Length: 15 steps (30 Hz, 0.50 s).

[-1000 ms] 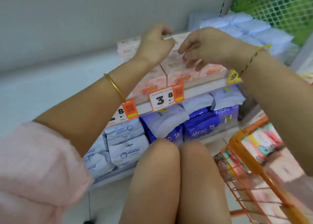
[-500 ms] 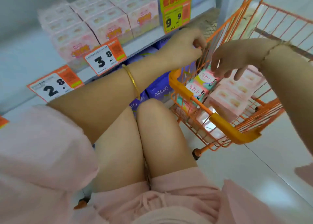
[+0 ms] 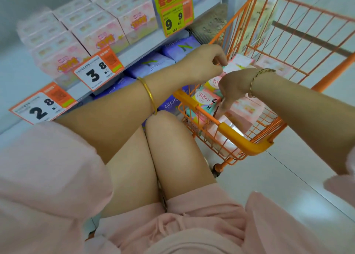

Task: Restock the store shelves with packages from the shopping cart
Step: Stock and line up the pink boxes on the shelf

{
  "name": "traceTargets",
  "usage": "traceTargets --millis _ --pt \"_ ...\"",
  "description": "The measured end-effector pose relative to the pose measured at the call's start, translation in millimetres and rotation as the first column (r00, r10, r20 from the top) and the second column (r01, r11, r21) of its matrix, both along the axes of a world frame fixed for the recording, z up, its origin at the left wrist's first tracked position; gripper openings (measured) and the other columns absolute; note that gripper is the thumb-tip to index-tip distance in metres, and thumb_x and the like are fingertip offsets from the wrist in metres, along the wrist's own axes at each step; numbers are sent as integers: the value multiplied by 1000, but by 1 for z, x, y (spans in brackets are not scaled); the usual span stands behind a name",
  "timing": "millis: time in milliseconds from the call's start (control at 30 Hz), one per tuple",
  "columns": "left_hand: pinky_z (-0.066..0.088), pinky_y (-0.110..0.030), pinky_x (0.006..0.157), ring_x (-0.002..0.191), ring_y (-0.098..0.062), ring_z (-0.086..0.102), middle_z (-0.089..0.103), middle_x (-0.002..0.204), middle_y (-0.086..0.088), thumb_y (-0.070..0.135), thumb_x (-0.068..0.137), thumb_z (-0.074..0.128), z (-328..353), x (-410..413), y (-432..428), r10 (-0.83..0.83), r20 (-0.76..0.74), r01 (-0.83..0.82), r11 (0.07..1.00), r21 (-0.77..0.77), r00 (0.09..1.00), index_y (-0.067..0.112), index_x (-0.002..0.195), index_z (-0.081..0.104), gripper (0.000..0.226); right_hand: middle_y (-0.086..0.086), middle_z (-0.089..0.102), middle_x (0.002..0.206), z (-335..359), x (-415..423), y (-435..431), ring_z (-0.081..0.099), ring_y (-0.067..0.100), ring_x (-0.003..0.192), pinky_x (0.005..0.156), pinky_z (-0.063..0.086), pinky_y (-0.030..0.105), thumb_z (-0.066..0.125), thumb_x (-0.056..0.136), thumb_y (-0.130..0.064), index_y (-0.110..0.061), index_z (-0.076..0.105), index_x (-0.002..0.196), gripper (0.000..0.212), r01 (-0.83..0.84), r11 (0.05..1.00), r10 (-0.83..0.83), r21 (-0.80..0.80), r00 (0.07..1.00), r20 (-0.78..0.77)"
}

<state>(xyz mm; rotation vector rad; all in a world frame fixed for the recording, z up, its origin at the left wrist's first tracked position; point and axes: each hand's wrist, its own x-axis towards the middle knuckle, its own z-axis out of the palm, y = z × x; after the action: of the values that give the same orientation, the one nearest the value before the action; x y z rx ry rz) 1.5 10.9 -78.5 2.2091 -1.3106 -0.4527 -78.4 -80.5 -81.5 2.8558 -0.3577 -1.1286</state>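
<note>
The pink boxes (image 3: 96,34) filled the upper shelf (image 3: 146,45) at your left. Your left hand (image 3: 203,61) pinched the edge of a pink package (image 3: 240,64) inside the shopping cart (image 3: 240,138), apparently to lift it out. Your right hand (image 3: 236,86) hung curled above the Kotex pack (image 3: 204,99); whether it gripped anything could not be determined.

We see pale, glossy floor tiles (image 3: 288,167) below the fingers (image 3: 223,104), catching a soft patch of light; far left of them, a plain grey back panel (image 3: 28,0) rises behind the shelf (image 3: 142,46).
</note>
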Motion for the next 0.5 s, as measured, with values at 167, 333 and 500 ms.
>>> traceTargets --millis 167,333,500 --pt "45 -14 70 80 -5 53 62 114 -7 4 86 53 3 2 2 14 -45 -15 1000 -15 999 6 108 63 24 -2 38 70 -9 1 1 47 20 74 64 41 32 66 80 -49 -9 48 102 49 -73 997 73 -32 997 -6" --pt "39 -2 53 67 5 49 62 114 -8 3 87 52 4 0 5 34 -79 -36 999 -21 996 4 110 63 25 3 49 86 -14 0 6 47 25 92 74 41 32 68 80 -46 -8 53 109 50 -71 996 72 -45 997 6" --pt "39 -2 53 64 5 48 62 115 -6 4 89 51 8 -2 9 35 -87 -36 999 -16 996 5 111 62 25 5 42 100 -17 -3 4 41 23 100 80 43 35 70 76 -49 -9 45 122 66 10 1000 -10 -28 1000 20"
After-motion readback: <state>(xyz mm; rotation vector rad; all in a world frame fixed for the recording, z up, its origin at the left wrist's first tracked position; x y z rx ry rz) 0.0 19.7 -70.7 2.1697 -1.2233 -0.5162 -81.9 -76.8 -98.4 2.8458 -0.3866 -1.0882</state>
